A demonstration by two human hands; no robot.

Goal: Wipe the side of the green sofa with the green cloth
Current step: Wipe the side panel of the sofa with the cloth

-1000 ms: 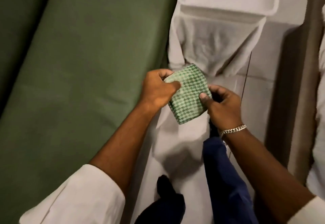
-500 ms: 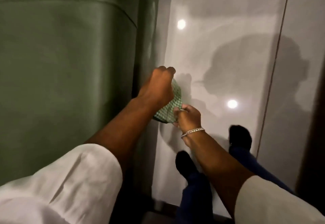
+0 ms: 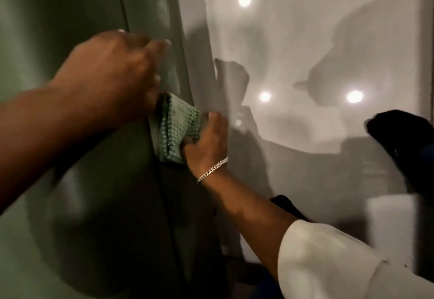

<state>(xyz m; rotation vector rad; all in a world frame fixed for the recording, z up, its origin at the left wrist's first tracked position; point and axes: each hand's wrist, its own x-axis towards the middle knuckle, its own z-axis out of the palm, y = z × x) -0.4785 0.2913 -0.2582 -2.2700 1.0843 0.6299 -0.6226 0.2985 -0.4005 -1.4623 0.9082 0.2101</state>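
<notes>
The green sofa (image 3: 58,204) fills the left half of the view, its side panel dropping to the floor. A folded green checked cloth (image 3: 177,129) lies pressed against that side. My right hand (image 3: 207,141), with a silver bracelet on the wrist, grips the cloth from the right. My left hand (image 3: 112,73) is blurred, sits over the sofa's edge just above the cloth, and touches the cloth's upper left corner; whether it still grips the cloth is unclear.
A glossy white tiled floor (image 3: 305,52) with reflected ceiling lights lies right of the sofa. My feet in dark socks (image 3: 404,141) stand on it at the right. White sleeves cover my forearms.
The view swung from the sofa's top down to its side. Both hands carried the cloth down to the side panel; the left hand shifted up onto the sofa edge, and the right hand now holds the cloth.
</notes>
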